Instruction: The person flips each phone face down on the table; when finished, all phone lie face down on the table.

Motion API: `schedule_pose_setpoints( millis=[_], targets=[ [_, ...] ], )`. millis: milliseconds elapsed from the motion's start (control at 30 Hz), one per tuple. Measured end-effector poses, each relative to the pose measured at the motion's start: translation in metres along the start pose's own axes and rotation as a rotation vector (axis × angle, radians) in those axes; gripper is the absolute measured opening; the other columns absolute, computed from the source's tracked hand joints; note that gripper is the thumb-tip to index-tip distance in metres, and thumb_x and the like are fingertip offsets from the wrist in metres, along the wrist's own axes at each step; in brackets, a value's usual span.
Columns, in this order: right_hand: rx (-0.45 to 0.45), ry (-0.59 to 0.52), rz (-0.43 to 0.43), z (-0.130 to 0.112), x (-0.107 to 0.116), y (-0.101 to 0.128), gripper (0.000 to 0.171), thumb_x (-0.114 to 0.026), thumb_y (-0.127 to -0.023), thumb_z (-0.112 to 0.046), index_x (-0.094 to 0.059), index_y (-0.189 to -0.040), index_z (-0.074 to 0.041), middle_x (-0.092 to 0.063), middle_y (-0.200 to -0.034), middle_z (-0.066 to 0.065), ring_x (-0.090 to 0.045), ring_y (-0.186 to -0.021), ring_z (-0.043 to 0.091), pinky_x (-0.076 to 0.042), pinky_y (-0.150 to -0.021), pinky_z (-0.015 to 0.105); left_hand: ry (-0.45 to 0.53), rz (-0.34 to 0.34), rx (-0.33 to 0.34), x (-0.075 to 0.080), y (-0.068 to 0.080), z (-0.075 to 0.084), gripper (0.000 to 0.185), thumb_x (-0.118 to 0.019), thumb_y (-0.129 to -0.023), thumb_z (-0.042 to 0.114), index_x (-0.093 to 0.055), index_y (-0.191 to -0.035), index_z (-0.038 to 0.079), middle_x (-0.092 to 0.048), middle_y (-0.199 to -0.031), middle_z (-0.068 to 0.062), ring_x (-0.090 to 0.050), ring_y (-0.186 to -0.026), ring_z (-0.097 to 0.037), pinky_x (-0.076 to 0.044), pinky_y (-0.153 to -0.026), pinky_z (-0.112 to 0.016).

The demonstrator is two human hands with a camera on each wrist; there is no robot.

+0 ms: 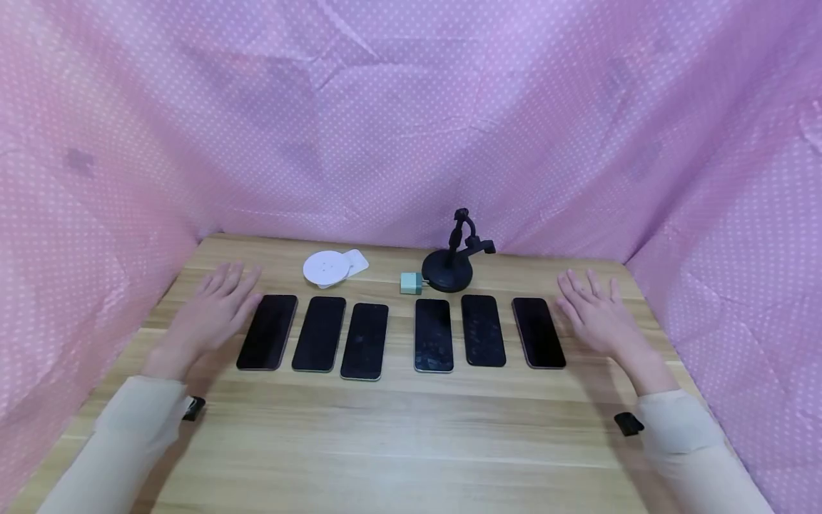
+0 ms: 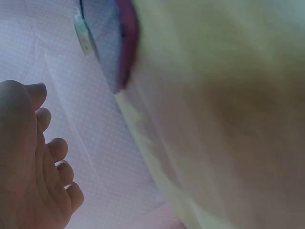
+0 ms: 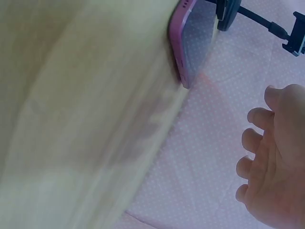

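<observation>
— On the desk [image 1: 411,428], what lies between the two hands?

— Six dark phones face up in a row, three on the left and three on the right, with a gap in the middle. The left hand [image 1: 215,303] rests flat, fingers straight and spread, just beside the leftmost phone [image 1: 267,332]; it holds nothing. The right hand [image 1: 594,314] lies the same way, open and empty, just beside the rightmost phone [image 1: 538,333].

— How far along does it look?

— I'd judge nothing is under way yet: all phones lie flat, none picked up. Behind them the black stand [image 1: 452,260] is bare, the white round pad [image 1: 327,268] has nothing on it, and the small green plug [image 1: 411,283] sits beside the stand
</observation>
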State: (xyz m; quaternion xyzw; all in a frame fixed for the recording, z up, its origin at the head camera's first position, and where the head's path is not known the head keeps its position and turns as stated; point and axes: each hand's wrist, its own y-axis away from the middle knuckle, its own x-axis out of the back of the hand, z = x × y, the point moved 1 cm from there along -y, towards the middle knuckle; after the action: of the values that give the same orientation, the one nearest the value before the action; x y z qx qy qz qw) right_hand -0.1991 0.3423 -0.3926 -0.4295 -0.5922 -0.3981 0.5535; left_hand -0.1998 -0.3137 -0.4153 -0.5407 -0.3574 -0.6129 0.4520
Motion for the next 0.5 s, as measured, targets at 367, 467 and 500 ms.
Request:
schedule_pose_setpoints(
  millis=[367, 467, 500],
  targets=[
    [0.023, -0.036, 0.039, -0.003, 0.023, 0.009, 0.062, -0.024, -0.113, -0.039, -0.022, -0.159, 0.002, -0.017, -0.162, 0.027, -0.002, -0.149, 0.051, 0.013, -0.113, 0.072, 0.027, -0.009, -0.081, 0.016, -0.035, 0.042, 0.063, -0.028, -0.112, 0.040, -0.017, -0.162, 0.004, -0.007, -0.163, -0.030, 0.004, -0.152, -0.044, -0.004, -0.124, -0.058],
    [0.043, -0.101, 0.086, -0.011, 0.032, 0.012, 0.060, -0.027, -0.113, -0.037, -0.021, -0.159, 0.001, -0.013, -0.163, 0.026, -0.002, -0.149, 0.052, 0.012, -0.113, 0.073, 0.094, -0.008, -0.113, 0.018, -0.042, 0.063, 0.063, -0.030, -0.112, 0.042, -0.016, -0.162, 0.007, -0.005, -0.165, -0.027, 0.004, -0.152, -0.042, -0.006, -0.124, -0.058],
    [0.050, -0.135, 0.105, -0.014, 0.036, 0.013, 0.059, -0.029, -0.113, -0.035, -0.020, -0.159, 0.000, -0.012, -0.164, 0.025, -0.002, -0.148, 0.052, 0.011, -0.112, 0.074, 0.115, 0.000, -0.128, 0.018, -0.045, 0.071, 0.063, -0.031, -0.111, 0.043, -0.016, -0.163, 0.009, -0.006, -0.165, -0.025, 0.002, -0.152, -0.042, -0.008, -0.124, -0.058]
  ],
)
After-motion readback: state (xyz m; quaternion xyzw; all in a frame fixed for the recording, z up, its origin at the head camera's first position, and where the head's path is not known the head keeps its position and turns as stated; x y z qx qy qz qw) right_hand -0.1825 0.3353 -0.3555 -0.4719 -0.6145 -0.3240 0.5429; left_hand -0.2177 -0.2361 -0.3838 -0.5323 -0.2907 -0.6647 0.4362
